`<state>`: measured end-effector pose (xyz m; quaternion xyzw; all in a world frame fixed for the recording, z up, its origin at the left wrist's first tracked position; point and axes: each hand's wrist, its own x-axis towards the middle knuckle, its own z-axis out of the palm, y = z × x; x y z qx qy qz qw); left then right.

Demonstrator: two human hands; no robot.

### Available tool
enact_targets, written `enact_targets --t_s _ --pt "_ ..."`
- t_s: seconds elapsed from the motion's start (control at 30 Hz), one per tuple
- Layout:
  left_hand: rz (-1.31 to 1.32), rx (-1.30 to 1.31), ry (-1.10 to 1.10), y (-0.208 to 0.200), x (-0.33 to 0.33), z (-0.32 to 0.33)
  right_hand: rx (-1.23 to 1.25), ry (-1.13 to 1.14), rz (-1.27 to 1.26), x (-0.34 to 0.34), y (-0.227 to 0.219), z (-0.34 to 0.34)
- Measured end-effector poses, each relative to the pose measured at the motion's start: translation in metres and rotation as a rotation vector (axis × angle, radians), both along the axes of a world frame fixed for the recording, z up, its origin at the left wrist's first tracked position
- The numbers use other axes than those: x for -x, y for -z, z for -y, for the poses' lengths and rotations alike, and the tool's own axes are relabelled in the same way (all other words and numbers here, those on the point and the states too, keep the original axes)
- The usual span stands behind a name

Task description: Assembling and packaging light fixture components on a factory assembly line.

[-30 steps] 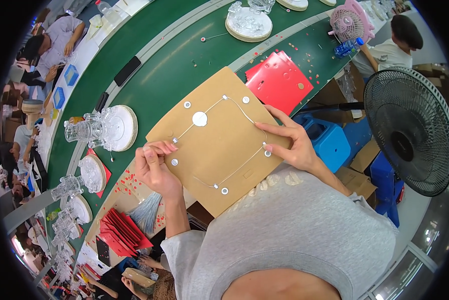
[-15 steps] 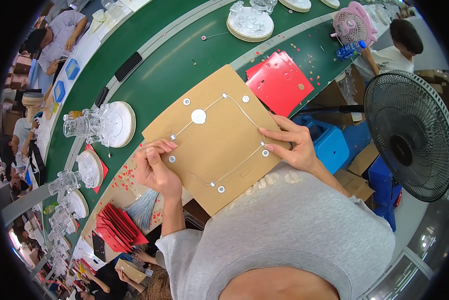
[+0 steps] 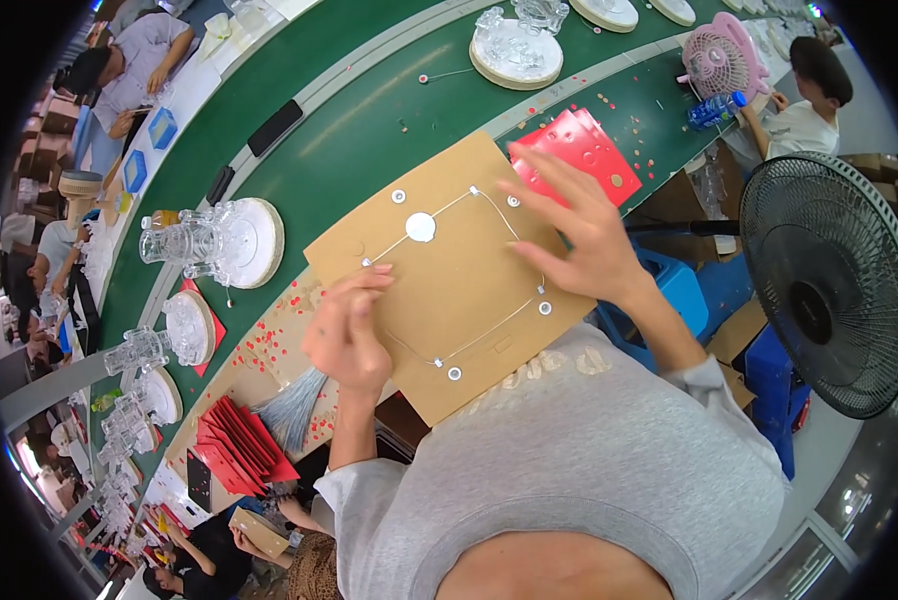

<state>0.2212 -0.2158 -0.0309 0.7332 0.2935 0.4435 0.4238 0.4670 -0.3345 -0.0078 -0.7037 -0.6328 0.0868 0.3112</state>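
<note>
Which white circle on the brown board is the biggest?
The solid white disc near the brown board's far edge. The other circles are small rings with holes.

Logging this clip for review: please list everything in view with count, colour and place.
cardboard sheet: one, brown, table centre, thin wire loop and white discs on it
red cards: small stack, beyond the sheet
red card stack: one, lower left
wire bundle: one, grey, beside that stack
glass pieces on round bases: several, clear, along the green belt
black fan: one, right
pink fan: one, top right
other workers: several, at the edges
left hand: at the sheet's left edge
right hand: fingers spread over the sheet's right side
</note>
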Motion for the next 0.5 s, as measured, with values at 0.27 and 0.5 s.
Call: enact_targets --t_s 0.27,0.5 --pt "-0.476 -0.605 0.015 -0.032 0.025 0.033 0.035 -0.588 0.175 0.023 0.032 -0.095" --pt "-0.482 -0.010 -0.362 -0.022 0.017 0.042 0.326 -0.268 0.272 0.047 0.021 -0.114"
